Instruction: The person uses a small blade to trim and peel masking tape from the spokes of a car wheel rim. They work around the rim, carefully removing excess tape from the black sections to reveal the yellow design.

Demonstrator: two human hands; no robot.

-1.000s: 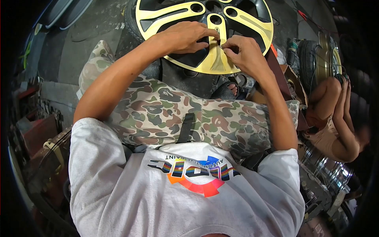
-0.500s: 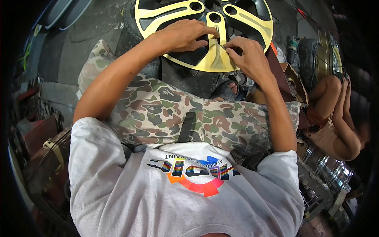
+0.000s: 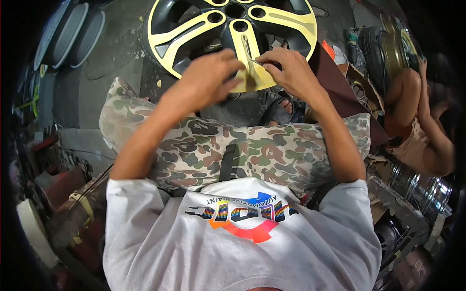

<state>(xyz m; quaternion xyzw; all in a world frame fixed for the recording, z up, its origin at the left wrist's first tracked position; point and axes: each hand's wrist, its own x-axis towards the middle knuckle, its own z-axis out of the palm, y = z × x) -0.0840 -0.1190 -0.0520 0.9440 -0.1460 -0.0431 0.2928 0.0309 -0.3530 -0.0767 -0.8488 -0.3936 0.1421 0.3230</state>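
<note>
A wheel rim point(image 3: 162, 36) with yellow-faced spokes and black recesses lies in front of my knees. Its nearest spoke point(image 3: 241, 46) points toward me and has a dark narrow slot along its middle. Over the right side of this spoke, my right hand point(image 3: 291, 70) pinches a small thin metal piece point(image 3: 255, 61), blade-like, its tip at the yellow face. My left hand point(image 3: 206, 80) is blurred by motion at the spoke's left side. Its thumb and forefinger look apart, and nothing shows between them.
Grey rims point(image 3: 87, 36) stand at upper left. On the right are a tire point(image 3: 374, 63), a gold rim point(image 3: 394, 48), a cardboard box point(image 3: 361, 80) and a chrome rim point(image 3: 412, 182). Another person point(image 3: 417, 116) sits there. My sandalled foot point(image 3: 279, 111) is below the wheel.
My left hand has lifted off the spoke and moved down and left. My right hand stays by the spoke with the metal piece. The view has shifted, placing the wheel higher and further left.
</note>
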